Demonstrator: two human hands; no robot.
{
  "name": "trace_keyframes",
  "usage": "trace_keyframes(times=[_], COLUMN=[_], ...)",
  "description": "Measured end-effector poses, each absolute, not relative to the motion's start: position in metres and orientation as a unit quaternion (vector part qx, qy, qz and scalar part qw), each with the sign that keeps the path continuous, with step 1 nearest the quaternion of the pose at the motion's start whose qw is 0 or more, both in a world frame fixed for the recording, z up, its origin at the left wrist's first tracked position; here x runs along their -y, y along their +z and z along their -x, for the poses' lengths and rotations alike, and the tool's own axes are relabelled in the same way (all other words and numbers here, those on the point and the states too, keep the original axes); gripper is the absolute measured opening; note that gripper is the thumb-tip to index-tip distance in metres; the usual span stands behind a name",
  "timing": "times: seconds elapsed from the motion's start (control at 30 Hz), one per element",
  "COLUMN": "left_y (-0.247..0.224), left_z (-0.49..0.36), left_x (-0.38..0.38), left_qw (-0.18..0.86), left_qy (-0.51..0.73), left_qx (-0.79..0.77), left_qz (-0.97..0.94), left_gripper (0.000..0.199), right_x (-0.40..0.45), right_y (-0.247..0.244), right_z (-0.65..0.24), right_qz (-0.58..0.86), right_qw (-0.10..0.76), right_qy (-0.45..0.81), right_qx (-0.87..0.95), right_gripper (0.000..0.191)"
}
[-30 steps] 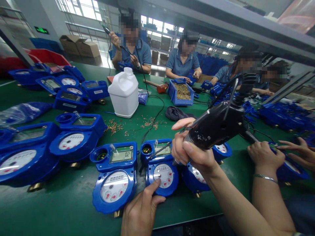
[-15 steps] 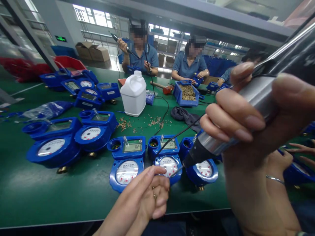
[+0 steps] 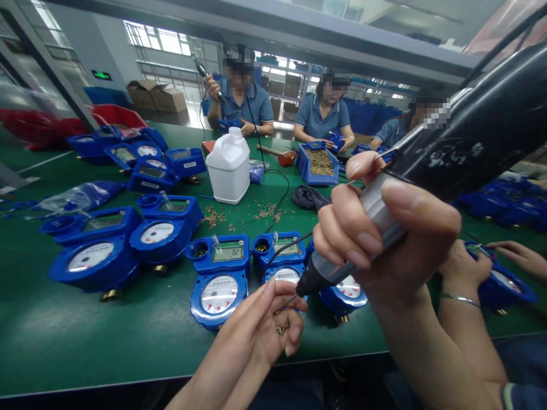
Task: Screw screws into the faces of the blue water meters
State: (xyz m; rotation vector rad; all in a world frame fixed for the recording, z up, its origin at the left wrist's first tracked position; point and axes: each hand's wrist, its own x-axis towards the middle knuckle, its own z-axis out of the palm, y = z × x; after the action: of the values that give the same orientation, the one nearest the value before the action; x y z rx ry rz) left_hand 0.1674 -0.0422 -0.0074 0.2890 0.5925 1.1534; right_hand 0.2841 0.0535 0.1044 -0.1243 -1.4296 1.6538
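Note:
My right hand (image 3: 376, 228) is wrapped around an electric screwdriver (image 3: 461, 122) with a black body and a silver collar. Its thin bit points down and left, reaching the fingers of my left hand (image 3: 269, 324). Those fingers are curled, palm up, with a small brassy glint among them; whether it is a ring or a screw I cannot make out. Behind the left fingers stands a blue water meter (image 3: 284, 259), its dial partly covered. A second water meter (image 3: 219, 293) shows its display to the left, and a third water meter (image 3: 348, 287) is partly behind the screwdriver.
Loose screws (image 3: 216, 217) lie on the green table (image 3: 106, 341) behind the meters. Farther back are a white jug (image 3: 228, 171), a mallet (image 3: 287, 158), a blue bin of screws (image 3: 320, 165) and a dark cloth (image 3: 310, 196). At right, a co-worker's hands (image 3: 465, 265) touch another meter.
My right hand has moved left and slightly down with the screwdriver, bringing the bit in among my left fingers. The left hand has shifted slightly right, its fingers more curled.

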Motion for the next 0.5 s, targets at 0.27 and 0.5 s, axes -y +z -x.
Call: trace_keyframes(times=[0.27,0.5], left_y=[-0.023,-0.036], left_z=[-0.170,-0.170], left_x=[0.043,0.043], left_qw=[0.738,0.626], left_qy=[0.504,0.434], left_qx=[-0.379,-0.506], left_qz=[-0.240,-0.404], left_gripper=[0.021,0.029], right_x=[-0.061,-0.053], right_y=[0.114,0.126], right_z=[-0.296,-0.299], right_qz=[0.045,0.097], right_qw=[0.472,0.475], right_qy=[0.659,0.658], right_qx=[0.584,0.576], right_gripper=[0.011,0.027])
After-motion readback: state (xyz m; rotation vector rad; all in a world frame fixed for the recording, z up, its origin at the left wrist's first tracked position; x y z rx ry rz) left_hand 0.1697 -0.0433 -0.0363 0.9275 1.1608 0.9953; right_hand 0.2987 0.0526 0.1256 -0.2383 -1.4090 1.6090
